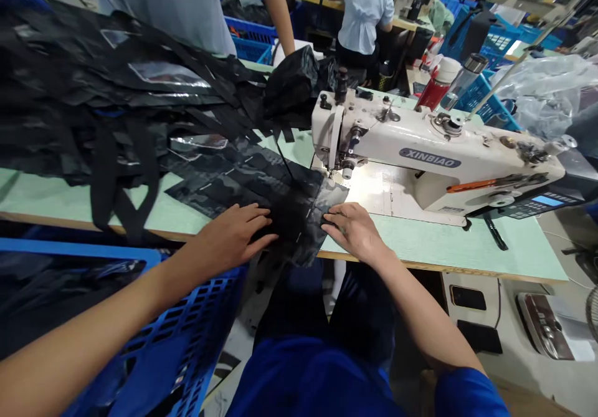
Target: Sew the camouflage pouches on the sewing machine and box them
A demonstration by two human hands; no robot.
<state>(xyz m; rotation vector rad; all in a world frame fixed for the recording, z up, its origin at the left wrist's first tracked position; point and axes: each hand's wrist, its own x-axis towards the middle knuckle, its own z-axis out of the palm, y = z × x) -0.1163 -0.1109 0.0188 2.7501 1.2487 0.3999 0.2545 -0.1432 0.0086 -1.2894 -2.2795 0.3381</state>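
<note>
A dark grey camouflage fabric piece (243,174) with short pale marks lies on the table, its right end beside the needle area of a white sewing machine (383,133). My left hand (236,233) rests on the fabric's near side, fingers stretched out and thumb apart. Across the fabric's right edge lies my right hand (355,230), its slightly bent fingers on top, just in front of the presser foot. Between the hands, a black patch (289,217) on the fabric is too dark to make out. A thin black cord or strip runs down to it.
Black fabric pieces with straps (93,105) are heaped on the left of the green table (518,252). A blue crate (187,336) stands below left. A black pouch-like bundle (294,80) sits behind the fabric. Bottles stand behind the machine; two people in light blue work beyond.
</note>
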